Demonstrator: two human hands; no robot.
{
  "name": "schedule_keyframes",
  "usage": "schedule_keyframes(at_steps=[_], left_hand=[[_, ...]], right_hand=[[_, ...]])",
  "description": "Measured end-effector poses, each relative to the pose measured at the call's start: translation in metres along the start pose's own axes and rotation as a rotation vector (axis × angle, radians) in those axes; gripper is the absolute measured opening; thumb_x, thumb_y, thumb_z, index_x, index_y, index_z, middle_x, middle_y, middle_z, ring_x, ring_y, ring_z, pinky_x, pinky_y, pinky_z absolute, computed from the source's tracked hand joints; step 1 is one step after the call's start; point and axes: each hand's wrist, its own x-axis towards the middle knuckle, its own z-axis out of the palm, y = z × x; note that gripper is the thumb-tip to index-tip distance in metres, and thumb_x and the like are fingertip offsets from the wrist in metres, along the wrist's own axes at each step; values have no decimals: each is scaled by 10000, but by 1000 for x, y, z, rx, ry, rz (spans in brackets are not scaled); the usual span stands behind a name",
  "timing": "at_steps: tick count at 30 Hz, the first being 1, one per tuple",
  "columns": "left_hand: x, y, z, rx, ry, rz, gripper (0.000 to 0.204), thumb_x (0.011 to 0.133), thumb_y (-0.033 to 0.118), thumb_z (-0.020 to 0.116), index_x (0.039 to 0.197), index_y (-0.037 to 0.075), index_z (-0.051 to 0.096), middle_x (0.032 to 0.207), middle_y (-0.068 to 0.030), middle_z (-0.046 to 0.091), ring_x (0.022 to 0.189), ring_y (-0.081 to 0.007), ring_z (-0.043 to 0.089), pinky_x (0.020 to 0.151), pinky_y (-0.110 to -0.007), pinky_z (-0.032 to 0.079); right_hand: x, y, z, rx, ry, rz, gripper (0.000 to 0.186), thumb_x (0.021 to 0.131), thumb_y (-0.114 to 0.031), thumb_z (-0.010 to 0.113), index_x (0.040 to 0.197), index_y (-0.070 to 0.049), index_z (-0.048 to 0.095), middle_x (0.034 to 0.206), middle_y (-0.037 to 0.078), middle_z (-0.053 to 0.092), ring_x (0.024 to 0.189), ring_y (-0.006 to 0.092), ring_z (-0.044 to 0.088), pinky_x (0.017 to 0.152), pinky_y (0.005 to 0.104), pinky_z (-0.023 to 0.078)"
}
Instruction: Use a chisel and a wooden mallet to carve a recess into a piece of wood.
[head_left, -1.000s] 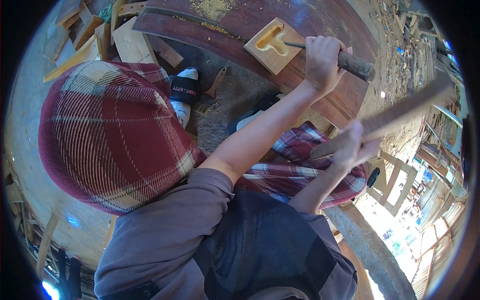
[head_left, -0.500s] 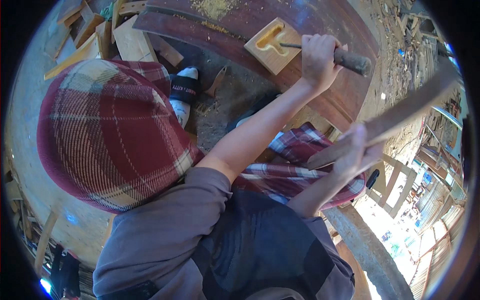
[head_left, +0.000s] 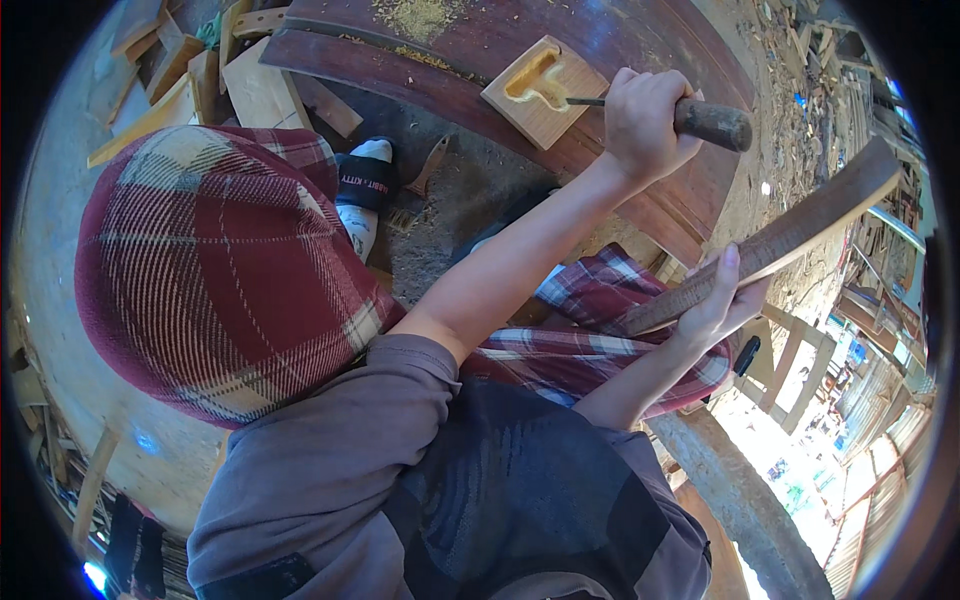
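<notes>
On the dark curved wooden plank (head_left: pixel 640 60) at the top of the view lies a pale square wood block (head_left: pixel 545 90) with a T-shaped recess cut into it. My left hand (head_left: pixel 645 125) sits just right of that block, wrapped tight around the wooden handle of a chisel (head_left: pixel 690 115); the thin metal blade reaches from the fist to the block and its tip rests in the stem of the recess. My right hand (head_left: pixel 715 305) is well below and right of the block, fingers closed around the lower end of a long dark wooden stick (head_left: pixel 780 240), which slants up and to the right, away from the block. Below the block, a red plaid cloth (head_left: pixel 220 270) covers my knee, and beside it a foot in a black-and-white sock (head_left: pixel 362 185) rests on the dusty ground. Left of the block lie pale offcuts of wood (head_left: pixel 250 85).
</notes>
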Motion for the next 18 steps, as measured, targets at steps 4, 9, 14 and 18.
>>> schedule_keyframes(at_steps=[4,9,14,18], left_hand=[[-4,-4,-2,-18,-29,27,206,722,134,709,672,118,510,571,-34,518,539,-246,520,597,-343,364],[-2,-5,-2,-50,-6,27,210,713,129,712,654,119,510,561,-36,519,527,-249,516,585,-335,365],[0,-5,-3,-110,-7,31,211,703,125,715,637,122,514,555,-40,519,507,-256,499,564,-335,367],[-2,-4,-4,-115,-23,11,214,700,129,717,625,123,516,547,-41,517,490,-257,484,546,-333,370]], right_hand=[[-1,-2,2,-5,-19,-8,393,823,-206,707,1043,77,544,814,100,581,668,132,535,595,254,430],[-2,-5,4,-25,-16,27,411,819,-197,709,1064,85,538,826,103,580,685,135,537,610,254,438],[-3,-5,7,-27,-42,-5,412,820,-190,704,1079,83,538,853,108,583,703,134,538,626,251,441],[-2,-4,11,-75,-23,-78,410,823,-191,699,1084,81,537,863,104,578,711,132,536,637,258,440]])
